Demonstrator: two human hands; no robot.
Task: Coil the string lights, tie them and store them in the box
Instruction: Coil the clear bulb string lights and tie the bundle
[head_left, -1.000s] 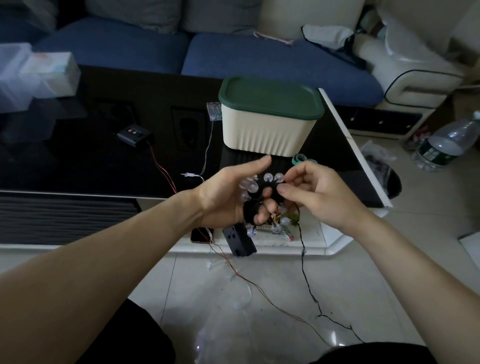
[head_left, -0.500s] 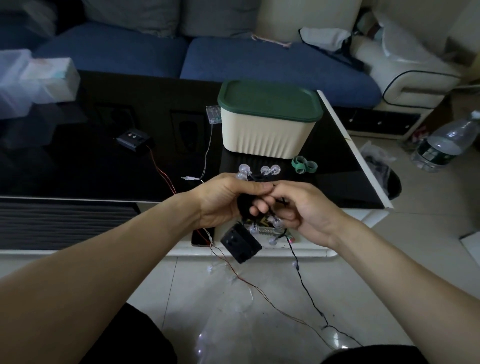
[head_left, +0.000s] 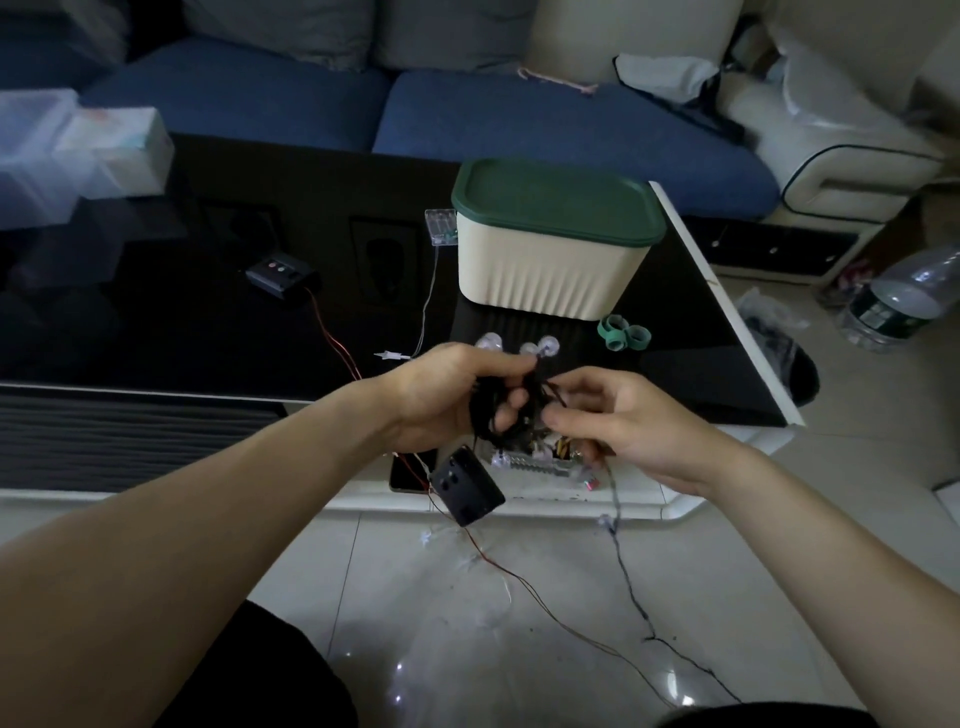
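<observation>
My left hand (head_left: 447, 389) grips a coil of black string lights (head_left: 491, 415), with clear bulbs (head_left: 530, 347) sticking out above the fingers. Under that hand hangs the black battery pack (head_left: 467, 486). My right hand (head_left: 618, 421) pinches the black wire just right of the coil, and the loose wire (head_left: 631, 597) trails from it down to the floor. The cream box with a green lid (head_left: 556, 239) stands shut on the black table behind my hands. Green ties (head_left: 621, 332) lie in front of the box.
On the black table (head_left: 156, 322) lie another black battery pack (head_left: 280, 273) with red wire and a clear battery case (head_left: 440, 227) with thin wire. Tissue packs (head_left: 114, 150) sit far left. A blue sofa is behind, a water bottle (head_left: 904, 301) at right.
My left hand closed from open fingers around the coil. My right hand came in to the coil, then drew slightly right, pinching the wire. The battery pack swings lower.
</observation>
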